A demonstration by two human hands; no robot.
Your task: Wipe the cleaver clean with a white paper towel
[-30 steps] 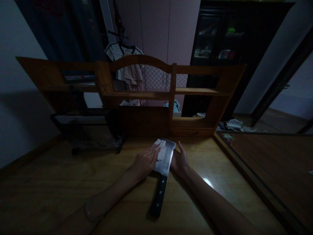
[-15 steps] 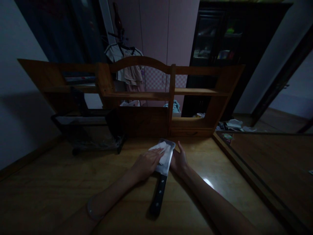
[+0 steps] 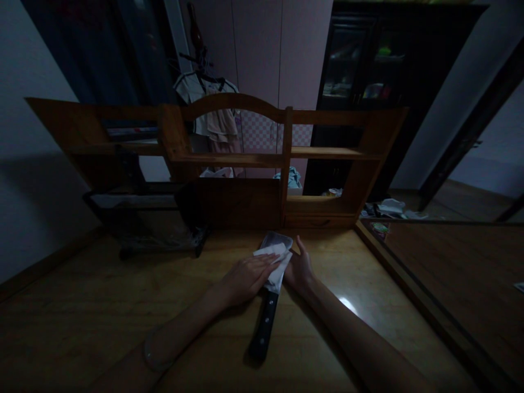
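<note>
A cleaver [image 3: 266, 322] with a black riveted handle lies pointing away from me in the middle of the desk, its broad blade flat side up. My left hand [image 3: 248, 278] presses a folded white tissue [image 3: 279, 267] onto the blade, fingers together over it. Along the blade's right edge my right hand [image 3: 301, 271] supports the cleaver, with its thumb raised clear. The other right fingers are hidden beneath the blade.
A wooden shelf unit [image 3: 237, 160] stands along the desk's far side. At the left is a black rack [image 3: 141, 204] with another dark-handled item in it. A raised wooden edge [image 3: 403, 278] borders the desk on the right.
My left hand and the tissue have slid a little along the blade toward the handle and right, baring more of the blade's far end. My right hand stays in place.
</note>
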